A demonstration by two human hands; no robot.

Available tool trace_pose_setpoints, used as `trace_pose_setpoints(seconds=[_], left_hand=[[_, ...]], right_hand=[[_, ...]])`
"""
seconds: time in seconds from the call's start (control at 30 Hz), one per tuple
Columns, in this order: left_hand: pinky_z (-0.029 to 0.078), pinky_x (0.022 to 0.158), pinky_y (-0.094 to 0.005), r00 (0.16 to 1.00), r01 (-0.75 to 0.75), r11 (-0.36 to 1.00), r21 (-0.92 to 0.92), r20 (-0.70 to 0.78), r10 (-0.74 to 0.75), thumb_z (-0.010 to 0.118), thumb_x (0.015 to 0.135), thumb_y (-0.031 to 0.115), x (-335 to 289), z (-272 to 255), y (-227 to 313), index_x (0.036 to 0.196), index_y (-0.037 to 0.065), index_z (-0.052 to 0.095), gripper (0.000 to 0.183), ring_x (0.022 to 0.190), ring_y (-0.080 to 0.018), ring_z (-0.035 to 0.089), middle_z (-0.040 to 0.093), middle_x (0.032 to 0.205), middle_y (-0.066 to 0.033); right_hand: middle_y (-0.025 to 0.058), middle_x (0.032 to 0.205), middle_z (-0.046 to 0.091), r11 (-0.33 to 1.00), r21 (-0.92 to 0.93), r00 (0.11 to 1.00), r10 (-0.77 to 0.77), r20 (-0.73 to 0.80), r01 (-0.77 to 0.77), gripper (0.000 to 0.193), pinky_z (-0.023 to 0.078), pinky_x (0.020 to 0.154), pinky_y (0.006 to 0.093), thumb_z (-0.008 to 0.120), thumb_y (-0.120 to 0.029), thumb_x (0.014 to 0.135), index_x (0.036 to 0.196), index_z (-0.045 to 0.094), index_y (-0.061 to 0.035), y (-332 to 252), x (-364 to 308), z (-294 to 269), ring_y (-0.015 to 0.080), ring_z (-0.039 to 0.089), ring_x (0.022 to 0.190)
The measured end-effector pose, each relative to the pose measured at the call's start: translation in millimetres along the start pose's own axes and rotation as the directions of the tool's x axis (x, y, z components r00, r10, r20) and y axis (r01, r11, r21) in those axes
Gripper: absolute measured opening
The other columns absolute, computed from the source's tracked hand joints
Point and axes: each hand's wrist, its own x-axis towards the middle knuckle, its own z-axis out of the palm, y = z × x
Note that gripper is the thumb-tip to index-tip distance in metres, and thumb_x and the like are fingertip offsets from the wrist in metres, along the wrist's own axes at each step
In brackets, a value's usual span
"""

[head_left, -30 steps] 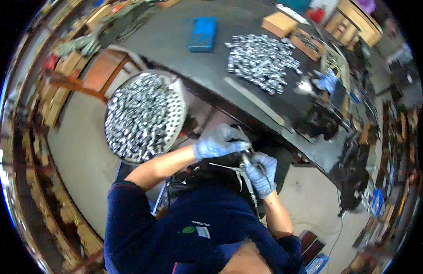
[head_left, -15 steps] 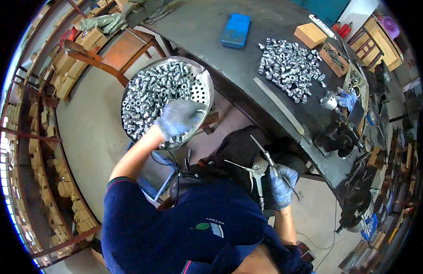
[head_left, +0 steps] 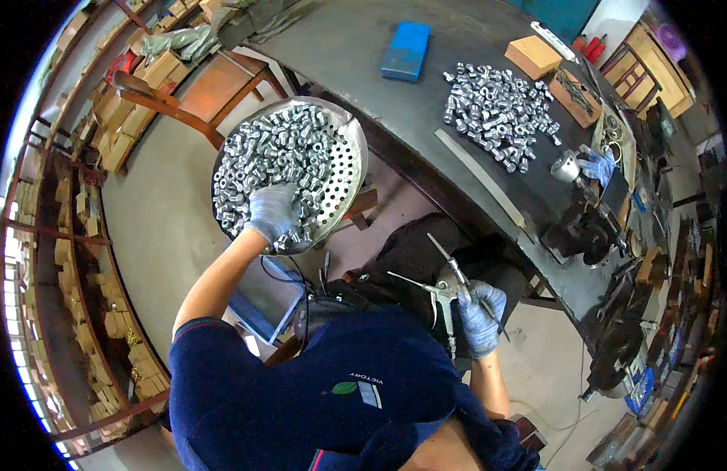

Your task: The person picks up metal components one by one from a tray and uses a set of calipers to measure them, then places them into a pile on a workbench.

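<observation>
My left hand, in a grey-blue glove, is down among shiny metal fittings heaped in a round perforated metal basin. Its fingertips are hidden, so I cannot tell whether they grip a fitting. The right hand, gloved too, is closed around a slim rod-shaped metal tool, whose thin tip points up and left. Close beside that hand is an air blow gun, its nozzle toward the left, over my dark-clothed lap. Whether the fingers also touch the blow gun is unclear.
On the dark workbench lie another pile of fittings, a flat metal bar, a blue box and a wooden block. A wooden chair stands behind the basin. A blue crate sits below it.
My left hand has moved left and slightly down, from the basin's right part into the near-left fittings. The right hand keeps the rod-shaped tool, almost unmoved.
</observation>
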Motion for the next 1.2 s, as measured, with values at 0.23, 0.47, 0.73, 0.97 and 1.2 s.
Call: trace_pose_setpoints(seconds=[0.23, 0.47, 0.73, 0.97, 1.2], left_hand=[[0.050, 0.069, -0.0315, 0.995, 0.098, 0.549, -0.830, 0.080, -0.057, 0.067, 0.073, 0.024, 4, -5, -12, 0.105, -0.004, 0.062, 0.043, 0.074, -0.0194, 0.063, 0.067, 0.090, -0.0137], [0.050, 0.078, -0.0307, 0.899, 0.316, -0.279, -0.907, 0.192, 0.395, 0.067, 0.075, 0.021, -15, -54, 101, 0.105, -0.002, 0.055, 0.040, 0.084, -0.0196, 0.061, 0.061, 0.093, -0.0098], [0.049, 0.083, -0.0331, 0.780, 0.268, -0.211, -0.940, 0.084, 0.620, 0.068, 0.080, 0.022, -3, -42, 149, 0.098, -0.001, 0.057, 0.031, 0.090, -0.0241, 0.063, 0.062, 0.093, -0.0123], [0.050, 0.069, -0.0276, 0.790, 0.245, -0.135, -0.960, 0.117, 0.601, 0.066, 0.081, 0.021, 2, -42, 150, 0.102, -0.001, 0.059, 0.031, 0.073, -0.0178, 0.063, 0.066, 0.086, -0.0101], [0.048, 0.054, -0.0235, 0.737, 0.129, 0.095, -0.987, 0.160, 0.657, 0.064, 0.085, 0.018, 9, -55, 161, 0.099, -0.004, 0.062, 0.025, 0.059, -0.0118, 0.060, 0.064, 0.078, -0.0079]], right_hand=[[0.0002, 0.051, 0.046, 0.987, 0.154, 0.999, 0.037, -0.001, -0.036, 0.024, 0.034, 0.045, 0.0243, 0.072, -0.014, 0.076, 0.059, 0.058, -0.0045, 0, 0, 1, 0.0059, 0.041, 0.050], [0.0057, 0.050, 0.040, 1.000, -0.004, 0.996, -0.028, 0.087, 0.028, 0.033, 0.032, 0.043, 0.0275, 0.073, -0.011, 0.073, 0.054, 0.047, -0.0062, 0, 7, 7, 0.0132, 0.036, 0.045], [0.0078, 0.052, 0.047, 0.980, -0.104, 0.984, -0.160, 0.075, 0.168, 0.031, 0.037, 0.044, 0.0297, 0.077, -0.011, 0.067, 0.057, 0.048, -0.0081, -4, 17, -1, 0.0203, 0.047, 0.045], [0.0087, 0.050, 0.045, 0.942, -0.190, 0.959, -0.259, 0.111, 0.277, 0.035, 0.036, 0.043, 0.0318, 0.077, -0.016, 0.068, 0.052, 0.046, -0.0089, -13, 31, 1, 0.0235, 0.047, 0.043], [0.0096, 0.049, 0.045, 0.855, -0.337, 0.919, -0.349, 0.185, 0.393, 0.034, 0.036, 0.041, 0.0345, 0.075, -0.022, 0.068, 0.051, 0.048, -0.0100, -14, 34, 6, 0.0273, 0.047, 0.043]])
